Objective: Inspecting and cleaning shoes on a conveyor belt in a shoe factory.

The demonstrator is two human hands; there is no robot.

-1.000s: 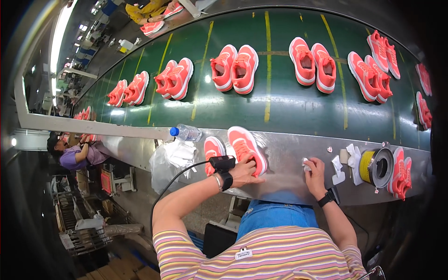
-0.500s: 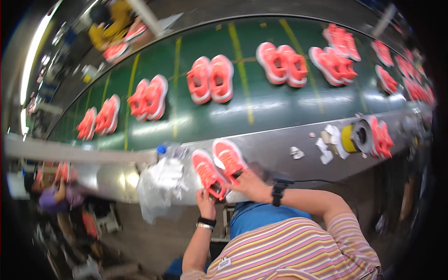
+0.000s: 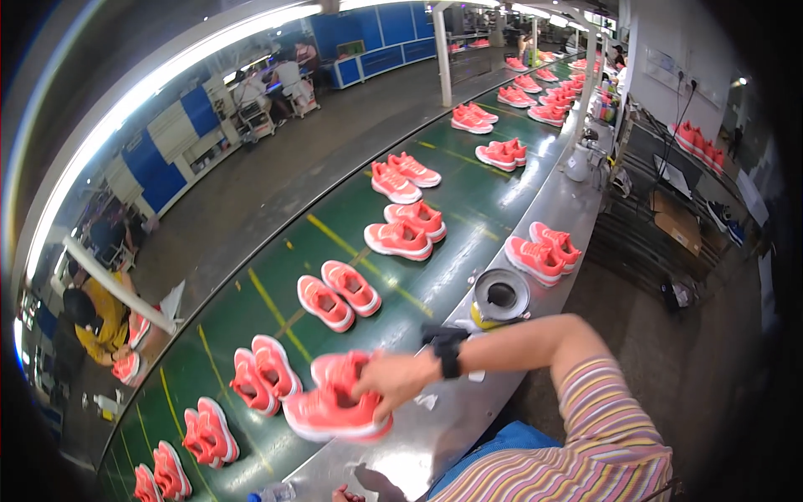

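Note:
My right hand (image 3: 395,383), with a black watch on its wrist, grips a pair of coral sneakers (image 3: 330,412) with white soles by their heel ends. The pair is above the near edge of the green conveyor belt (image 3: 276,330), toes pointing left. Only part of my left hand (image 3: 348,495) shows at the bottom edge, over the metal ledge (image 3: 401,460); its fingers are mostly cut off. Further pairs of coral sneakers (image 3: 339,294) stand on the belt, one pair (image 3: 266,374) just beyond the held shoes.
On the ledge are a round grey container with a yellow base (image 3: 500,297), another sneaker pair (image 3: 544,253), white scraps (image 3: 427,402) and a clear bottle with a blue cap (image 3: 274,494). Beyond the belt, a person in yellow (image 3: 100,322) handles shoes. A white post (image 3: 443,58) rises at the far edge.
The view has swung to the right along the belt. My right hand has lifted the sneaker pair from the ledge toward the belt; my left hand is off the shoes.

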